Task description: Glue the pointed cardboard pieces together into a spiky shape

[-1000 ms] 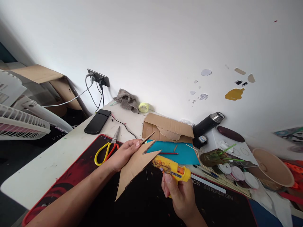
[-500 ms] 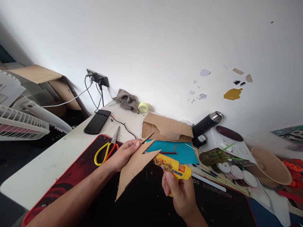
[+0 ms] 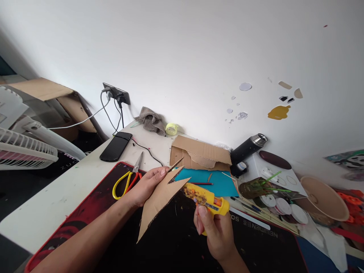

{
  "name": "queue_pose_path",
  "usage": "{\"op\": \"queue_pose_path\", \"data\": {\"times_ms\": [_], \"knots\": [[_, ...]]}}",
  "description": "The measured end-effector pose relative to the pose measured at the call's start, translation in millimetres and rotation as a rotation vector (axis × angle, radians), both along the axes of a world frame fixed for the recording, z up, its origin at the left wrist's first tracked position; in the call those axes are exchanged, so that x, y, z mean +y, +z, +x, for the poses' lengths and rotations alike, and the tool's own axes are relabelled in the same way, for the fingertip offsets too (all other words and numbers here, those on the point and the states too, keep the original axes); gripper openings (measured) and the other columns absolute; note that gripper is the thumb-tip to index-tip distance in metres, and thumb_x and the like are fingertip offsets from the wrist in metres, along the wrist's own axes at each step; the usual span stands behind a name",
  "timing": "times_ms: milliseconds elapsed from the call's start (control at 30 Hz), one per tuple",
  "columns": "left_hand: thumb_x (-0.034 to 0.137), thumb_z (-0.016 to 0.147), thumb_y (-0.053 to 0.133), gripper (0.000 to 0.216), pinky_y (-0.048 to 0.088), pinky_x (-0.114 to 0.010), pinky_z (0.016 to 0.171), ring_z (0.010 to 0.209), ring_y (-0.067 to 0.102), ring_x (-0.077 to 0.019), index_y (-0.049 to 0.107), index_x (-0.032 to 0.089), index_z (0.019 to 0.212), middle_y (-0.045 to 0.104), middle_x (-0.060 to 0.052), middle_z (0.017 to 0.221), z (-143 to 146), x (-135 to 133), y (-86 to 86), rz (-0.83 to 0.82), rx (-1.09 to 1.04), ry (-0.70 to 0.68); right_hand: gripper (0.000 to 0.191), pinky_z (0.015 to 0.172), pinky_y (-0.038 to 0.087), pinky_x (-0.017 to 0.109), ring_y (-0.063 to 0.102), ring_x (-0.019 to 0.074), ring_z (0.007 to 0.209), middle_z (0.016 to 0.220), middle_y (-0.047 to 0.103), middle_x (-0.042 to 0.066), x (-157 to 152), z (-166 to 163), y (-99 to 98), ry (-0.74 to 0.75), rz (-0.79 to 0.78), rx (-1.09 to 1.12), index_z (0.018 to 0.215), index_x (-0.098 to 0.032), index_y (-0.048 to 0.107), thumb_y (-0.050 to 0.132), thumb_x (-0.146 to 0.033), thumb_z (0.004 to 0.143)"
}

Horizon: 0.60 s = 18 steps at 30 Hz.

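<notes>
Gripping glue gun (image 3: pixel 207 199), right hand (image 3: pixel 217 233) closed round handle; nozzle points upper-left, at cardboard (image 3: pixel 159 199) tip; left hand (image 3: pixel 146 185) pinches cardboard's upper edge, its long axis running lower-left to upper-right over black mat (image 3: pixel 176 242).

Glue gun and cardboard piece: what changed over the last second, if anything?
Very little. The glue gun in the right hand edged slightly up toward the pointed end of the cardboard piece. The left hand kept its hold on the cardboard; nothing was picked up or let go. The scissors and phone stayed put.
</notes>
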<state>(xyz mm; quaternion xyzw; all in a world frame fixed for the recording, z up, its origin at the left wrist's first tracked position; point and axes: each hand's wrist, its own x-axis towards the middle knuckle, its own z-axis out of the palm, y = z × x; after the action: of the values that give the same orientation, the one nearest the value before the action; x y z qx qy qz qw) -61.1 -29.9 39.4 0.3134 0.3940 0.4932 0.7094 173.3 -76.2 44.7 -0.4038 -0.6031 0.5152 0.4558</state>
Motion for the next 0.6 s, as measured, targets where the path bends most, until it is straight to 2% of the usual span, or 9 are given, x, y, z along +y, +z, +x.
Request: {"op": "queue_pose_path", "data": {"times_ms": [100, 300, 600], "knots": [[0.072, 0.073, 0.086, 0.06, 0.047, -0.022, 0.062, 0.064, 0.057, -0.0131, 0.071, 0.015, 0.085, 0.066, -0.002, 0.075, -0.6, 0.2, -3.4, 0.001, 0.003, 0.005, 0.055, 0.045, 0.037, 0.025, 0.05, 0.0118, 0.045, 0.05, 0.049, -0.001, 0.3, 0.7, -4.0, -0.018, -0.013, 0.014, 0.058, -0.021, 0.048, 0.059, -0.048, 0.104], [0.069, 0.07, 0.089, 0.058, 0.047, -0.022, 0.062, 0.065, 0.057, -0.0132, 0.07, 0.016, 0.083, 0.067, -0.001, 0.074, 0.5, 0.2, -3.5, -0.029, -0.004, 0.037, 0.043, 0.045, 0.038, 0.025, 0.05, 0.0124, 0.043, 0.048, 0.05, -0.002, 0.3, 0.8, -4.9, -0.04, -0.042, 0.079, 0.073, -0.019, 0.061, 0.061, -0.049, 0.104], [0.07, 0.071, 0.089, 0.058, 0.047, -0.023, 0.062, 0.064, 0.059, -0.0139, 0.072, 0.016, 0.085, 0.068, -0.002, 0.075, 0.6, 0.0, -1.7, -0.038, -0.003, 0.023, 0.051, 0.045, 0.039, 0.025, 0.051, 0.012, 0.044, 0.05, 0.05, -0.001, -1.2, -1.9, -4.9, -0.022, -0.019, 0.052, 0.061, -0.021, 0.051, 0.062, -0.046, 0.103]]}}
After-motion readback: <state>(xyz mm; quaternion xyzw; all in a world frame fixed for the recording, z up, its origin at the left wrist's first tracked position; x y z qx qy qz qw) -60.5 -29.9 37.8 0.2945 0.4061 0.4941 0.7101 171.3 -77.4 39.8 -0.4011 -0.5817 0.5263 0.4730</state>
